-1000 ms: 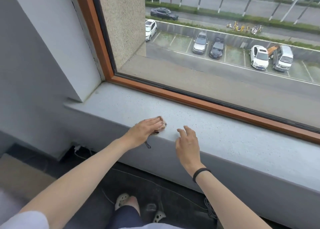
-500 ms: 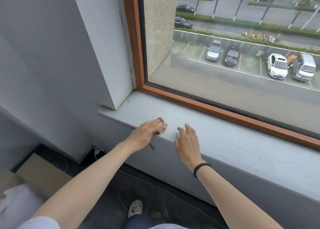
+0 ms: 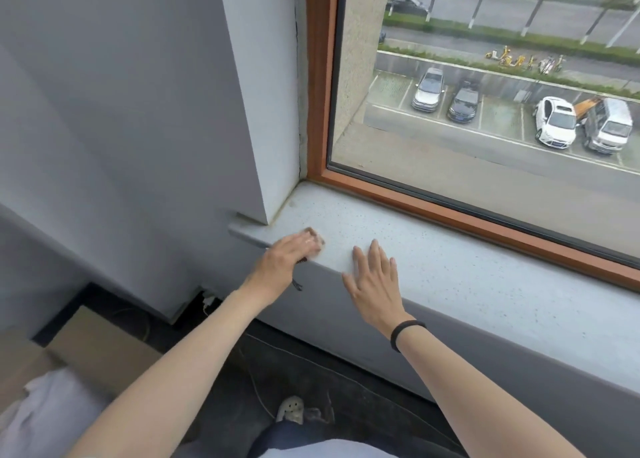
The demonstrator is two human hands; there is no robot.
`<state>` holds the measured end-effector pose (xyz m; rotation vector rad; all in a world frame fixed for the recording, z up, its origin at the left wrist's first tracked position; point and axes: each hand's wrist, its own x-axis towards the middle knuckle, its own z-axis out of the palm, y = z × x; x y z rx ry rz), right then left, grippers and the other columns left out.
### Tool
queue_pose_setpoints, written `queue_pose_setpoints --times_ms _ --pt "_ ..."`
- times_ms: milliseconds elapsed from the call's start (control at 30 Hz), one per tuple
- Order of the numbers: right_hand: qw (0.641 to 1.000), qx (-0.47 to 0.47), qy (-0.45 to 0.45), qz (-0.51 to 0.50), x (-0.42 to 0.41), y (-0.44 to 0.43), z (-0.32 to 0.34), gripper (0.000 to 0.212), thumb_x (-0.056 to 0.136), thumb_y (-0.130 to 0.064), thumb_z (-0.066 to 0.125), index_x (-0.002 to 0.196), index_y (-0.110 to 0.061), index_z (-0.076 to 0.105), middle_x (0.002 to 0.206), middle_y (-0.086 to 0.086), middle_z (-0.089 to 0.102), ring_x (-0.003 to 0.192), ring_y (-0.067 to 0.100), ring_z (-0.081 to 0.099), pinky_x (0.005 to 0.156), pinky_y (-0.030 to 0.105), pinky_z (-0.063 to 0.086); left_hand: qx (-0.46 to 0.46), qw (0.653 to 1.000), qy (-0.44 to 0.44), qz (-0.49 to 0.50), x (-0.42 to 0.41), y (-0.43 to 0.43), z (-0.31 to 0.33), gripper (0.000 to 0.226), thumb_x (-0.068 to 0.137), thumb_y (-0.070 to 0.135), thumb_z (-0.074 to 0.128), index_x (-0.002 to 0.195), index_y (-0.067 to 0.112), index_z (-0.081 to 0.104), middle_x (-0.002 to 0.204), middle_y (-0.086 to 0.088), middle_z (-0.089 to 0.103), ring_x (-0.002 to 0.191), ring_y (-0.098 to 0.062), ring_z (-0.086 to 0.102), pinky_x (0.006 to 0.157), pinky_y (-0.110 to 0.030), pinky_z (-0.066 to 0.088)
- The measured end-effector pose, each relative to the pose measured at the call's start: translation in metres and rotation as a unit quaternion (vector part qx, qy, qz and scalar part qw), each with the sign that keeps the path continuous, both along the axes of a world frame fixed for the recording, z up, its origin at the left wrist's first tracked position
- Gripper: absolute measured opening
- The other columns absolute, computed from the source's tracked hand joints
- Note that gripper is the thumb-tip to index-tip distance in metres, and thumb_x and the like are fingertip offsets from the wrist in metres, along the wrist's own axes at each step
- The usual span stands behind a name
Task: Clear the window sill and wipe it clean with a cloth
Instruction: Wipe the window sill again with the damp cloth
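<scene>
The right hand (image 3: 374, 284) lies flat on the sill (image 3: 485, 284), fingers (image 3: 376, 255) spread and holding nothing. Just beside it, the left hand (image 3: 282, 262) presses the cloth (image 3: 316, 238) down with straight fingers near the sill's left end. The cloth looks small, soft and light, and likely to bunch, so a flat palm on top should steer it best. A second ago it lay farther from the end wall, and the right hand was less flat.

The cloth (image 3: 316, 240) lay on the window sill (image 3: 485, 281) near its left end, under the left grip (image 3: 281, 263); the right grip (image 3: 374, 284) rested just to the right.
</scene>
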<state>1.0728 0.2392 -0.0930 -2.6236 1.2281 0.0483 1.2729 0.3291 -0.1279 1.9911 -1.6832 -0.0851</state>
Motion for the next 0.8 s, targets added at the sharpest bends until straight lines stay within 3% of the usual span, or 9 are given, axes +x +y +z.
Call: queue_pose_setpoints --times_ms 67,133,200,300,433,500,667,733,800 --pt "0.999 -0.021 0.042 0.013 0.002 0.003 -0.009 0.085 0.077 -0.061 -0.012 0.150 -0.019 0.002 0.157 0.014 -0.007 0.145 0.030 -0.009 0.115 0.047 -0.008 0.001 0.995 0.037 0.098 0.030 0.010 -0.001 0.060 0.085 -0.020 0.044 0.133 0.016 0.053 0.142 -0.001 0.046 0.132 -0.020 0.039 0.114 -0.035 0.027" --pt "0.998 -0.035 0.056 0.010 0.002 0.003 -0.012 0.088 0.075 -0.064 -0.013 0.150 -0.019 0.001 0.157 0.014 -0.006 0.145 0.030 -0.009 0.114 0.049 -0.011 -0.002 0.988 0.047 0.147 0.025 0.010 0.006 0.060 0.082 -0.023 0.045 0.130 0.011 0.056 0.138 -0.006 0.051 0.129 -0.024 0.041 0.112 -0.030 0.026" --pt "0.997 -0.048 0.065 0.011 0.002 0.003 -0.013 0.089 0.076 -0.065 -0.012 0.151 -0.018 0.002 0.157 0.015 -0.004 0.145 0.031 -0.007 0.113 0.051 -0.009 -0.008 0.992 0.045 0.117 0.001 0.004 0.014 0.060 0.079 -0.025 0.045 0.127 0.009 0.059 0.133 -0.008 0.055 0.125 -0.025 0.044 0.108 -0.026 0.025" --pt "0.996 -0.058 0.067 0.015 0.003 0.000 -0.013 0.088 0.077 -0.064 -0.011 0.151 -0.018 0.003 0.157 0.016 -0.002 0.145 0.033 -0.005 0.114 0.053 -0.006 -0.022 1.000 -0.008 0.007 -0.007 0.008 0.017 0.073 0.065 -0.032 0.050 0.124 0.010 0.060 0.129 -0.007 0.058 0.119 -0.021 0.045 0.102 -0.034 0.039" --pt "0.995 -0.061 0.068 0.027 0.000 -0.002 -0.013 0.086 0.079 -0.061 -0.011 0.151 -0.018 0.002 0.157 0.015 -0.002 0.145 0.032 -0.005 0.114 0.054 -0.004 0.004 0.990 0.008 0.141 0.057 0.034 0.015 0.071 0.065 -0.034 0.043 0.124 0.004 0.060 0.126 -0.011 0.060 0.113 -0.029 0.049 0.103 -0.039 0.041" --pt "0.995 -0.063 0.073 0.027 0.001 -0.002 -0.012 0.085 0.078 -0.061 -0.012 0.151 -0.019 0.000 0.157 0.015 -0.003 0.145 0.032 -0.006 0.114 0.053 -0.005 0.007 0.983 0.020 0.183 0.059 0.035 0.023 0.064 0.068 -0.034 0.042 0.119 -0.001 0.062 0.121 -0.012 0.063 0.105 -0.033 0.051 0.094 -0.047 0.047" --pt "0.995 -0.074 0.056 0.020 0.002 -0.004 -0.011 0.078 0.087 -0.062 0.001 0.151 -0.018 0.008 0.157 0.016 0.004 0.145 0.033 0.000 0.114 0.055 0.001 0.008 0.998 -0.027 0.051 0.016 0.020 0.034 0.060 0.068 -0.029 0.050 0.109 0.011 0.067 0.117 0.000 0.065 0.100 -0.027 0.052 0.085 -0.035 0.047" --pt "0.995 -0.068 0.066 0.032 0.003 -0.002 -0.013 0.073 0.093 -0.060 0.011 0.151 -0.018 0.005 0.157 0.016 0.001 0.145 0.033 -0.003 0.114 0.055 -0.001 0.019 0.995 -0.019 0.097 0.043 0.027 0.029 0.064 0.069 -0.030 0.044 0.112 0.011 0.067 0.119 0.002 0.064 0.102 -0.025 0.050 0.089 -0.037 0.046" --pt "0.995 -0.072 0.066 0.030 0.002 -0.002 -0.015 0.075 0.091 -0.062 0.007 0.151 -0.018 0.006 0.157 0.016 0.002 0.145 0.033 -0.001 0.114 0.055 -0.001 0.029 0.986 -0.008 0.165 0.061 0.030 0.027 0.064 0.068 -0.031 0.041 0.112 0.006 0.067 0.115 -0.002 0.065 0.098 -0.028 0.049 0.086 -0.042 0.047"
